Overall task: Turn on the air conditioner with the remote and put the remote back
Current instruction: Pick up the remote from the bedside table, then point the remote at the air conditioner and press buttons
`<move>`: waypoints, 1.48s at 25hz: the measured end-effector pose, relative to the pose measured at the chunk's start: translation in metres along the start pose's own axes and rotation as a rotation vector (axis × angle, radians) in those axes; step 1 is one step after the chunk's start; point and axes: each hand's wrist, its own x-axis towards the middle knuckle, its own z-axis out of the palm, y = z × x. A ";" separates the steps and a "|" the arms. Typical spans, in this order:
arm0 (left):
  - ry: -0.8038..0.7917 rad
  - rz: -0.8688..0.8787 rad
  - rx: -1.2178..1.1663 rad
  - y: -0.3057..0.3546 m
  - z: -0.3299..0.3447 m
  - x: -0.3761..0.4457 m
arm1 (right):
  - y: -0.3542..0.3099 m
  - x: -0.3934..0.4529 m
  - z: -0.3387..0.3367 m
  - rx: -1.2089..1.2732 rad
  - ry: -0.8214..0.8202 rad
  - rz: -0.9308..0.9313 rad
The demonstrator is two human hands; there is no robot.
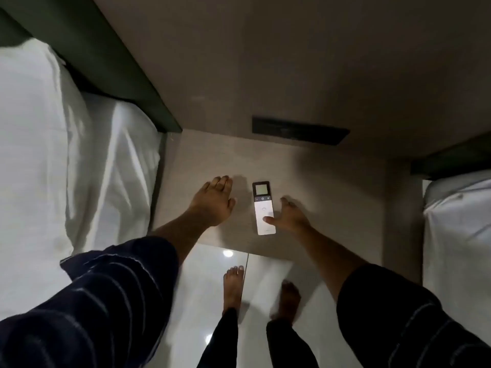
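A slim white remote [263, 208] with a dark top and a small screen lies flat on the beige bedside table [318, 195], screen end pointing to the wall. My right hand [289, 217] is just right of it, fingers spread, with the thumb tip resting on the remote's lower half. My left hand [216, 199] lies flat and open on the table to the left of the remote, a short gap away. No air conditioner is in view.
A bed with white sheets [66, 168] and a dark headboard [111, 62] fills the left. A second bed [457, 235] edges in at the right. A dark switch panel [300, 131] sits on the wall behind the table. My bare feet [233, 288] stand on glossy white floor.
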 end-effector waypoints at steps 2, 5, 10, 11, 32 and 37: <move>-0.009 -0.042 -0.033 -0.012 0.017 0.007 | -0.011 0.021 0.025 0.041 0.100 0.002; 0.000 -0.045 -0.050 -0.023 0.034 0.006 | -0.021 0.041 0.053 -0.118 0.224 0.016; 0.009 -0.102 -0.111 -0.025 0.019 -0.016 | -0.026 0.027 0.044 -0.076 0.158 0.074; 0.022 -0.117 -0.123 -0.023 0.012 -0.027 | -0.027 0.014 0.036 -0.080 0.135 0.039; 0.696 -1.193 0.060 -0.088 -0.366 -0.705 | -0.486 -0.599 -0.135 -0.121 -0.320 -1.389; 0.750 -1.558 0.173 -0.052 -0.358 -0.912 | -0.530 -0.775 -0.060 -0.055 -0.541 -1.588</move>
